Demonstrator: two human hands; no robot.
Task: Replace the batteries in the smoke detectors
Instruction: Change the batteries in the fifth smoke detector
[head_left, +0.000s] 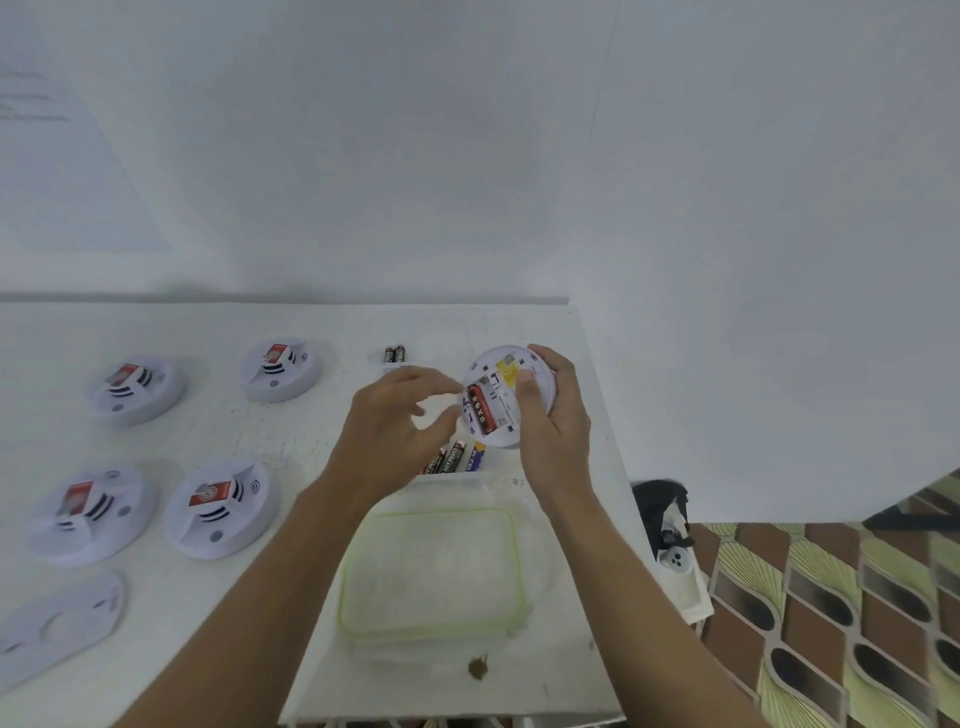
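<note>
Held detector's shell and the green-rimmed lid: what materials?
The held detector: likely moulded white plastic, matte; thin ribs and slots show on its open back. The green-rimmed lid: seemingly translucent frosted plastic, with a green, perhaps rubbery, seal round its edge.

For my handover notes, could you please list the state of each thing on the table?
Round white plastic smoke detector in right hand: back up, one red-black battery fitted.
Left hand: open, beside it.
Four other white detectors: face up on white table.
Two loose black batteries: lying together.
Clear green-rimmed lid: lying flat.
</note>
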